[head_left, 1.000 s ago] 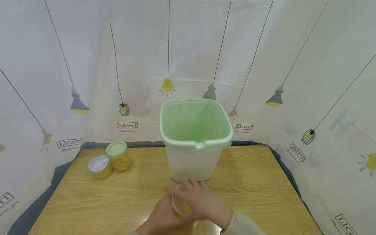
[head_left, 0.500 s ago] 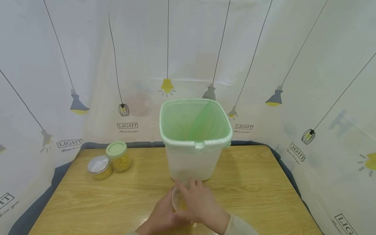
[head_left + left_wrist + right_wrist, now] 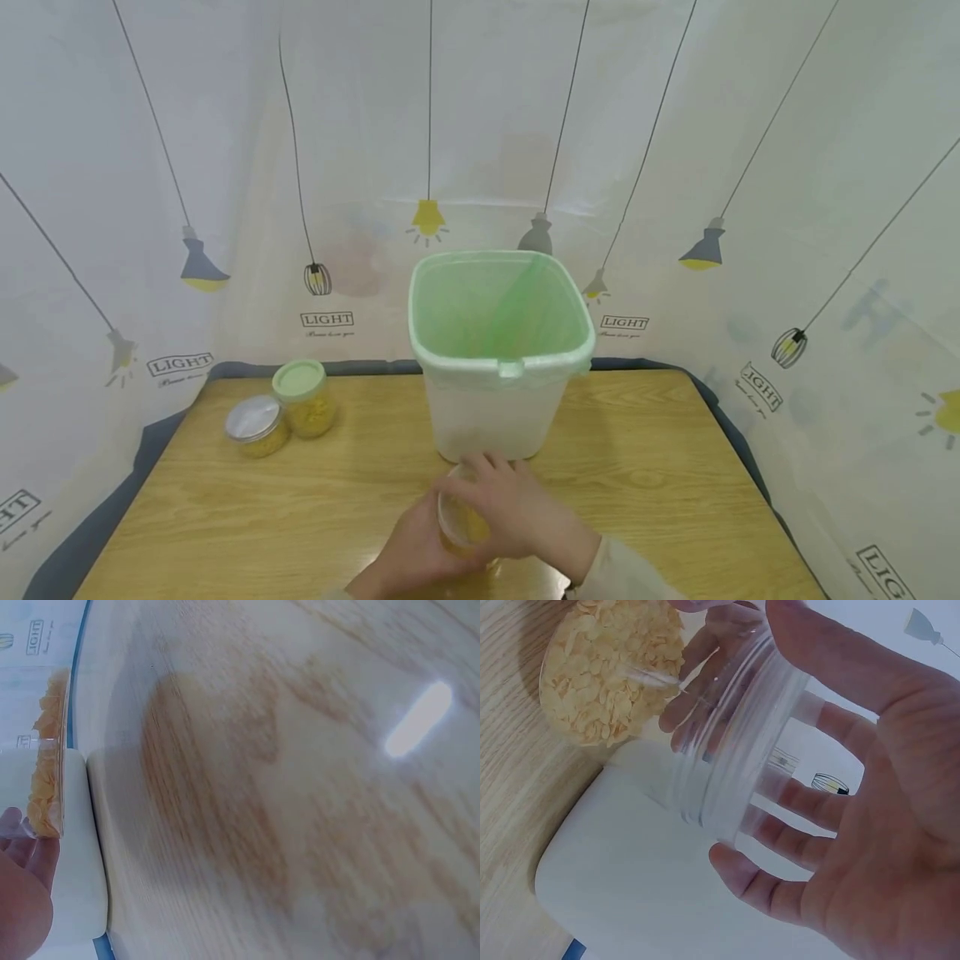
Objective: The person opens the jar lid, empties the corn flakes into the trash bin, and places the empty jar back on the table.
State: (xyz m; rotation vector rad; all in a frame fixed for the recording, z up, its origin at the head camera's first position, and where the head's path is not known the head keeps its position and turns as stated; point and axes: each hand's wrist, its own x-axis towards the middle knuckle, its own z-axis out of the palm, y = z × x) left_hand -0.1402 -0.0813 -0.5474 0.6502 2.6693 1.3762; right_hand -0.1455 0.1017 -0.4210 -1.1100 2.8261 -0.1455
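Observation:
A clear plastic jar [image 3: 453,521] stands just in front of the bin, between both hands. Pale yellow flakes [image 3: 611,671] fill its lower part in the right wrist view. My left hand [image 3: 420,542] holds the jar's body from the left side. Over the top, my right hand [image 3: 521,518] grips the clear screw lid [image 3: 739,746], thumb on one side and curled fingers on the other. The lid appears to sit on the jar's mouth. In the left wrist view only part of the left hand [image 3: 26,904] shows, at the jar's base.
A white bin [image 3: 487,417] lined with a green bag stands directly behind the jar. At the back left of the wooden table [image 3: 247,525] are a green-lidded jar [image 3: 310,415] and a silver-lidded jar [image 3: 258,437], both with yellow contents. A printed curtain [image 3: 652,125] surrounds the table.
My right hand turned and shifted its fingers on the lid half a second ago, then came back to a grip like the earlier one. The left hand and jar stay almost in place.

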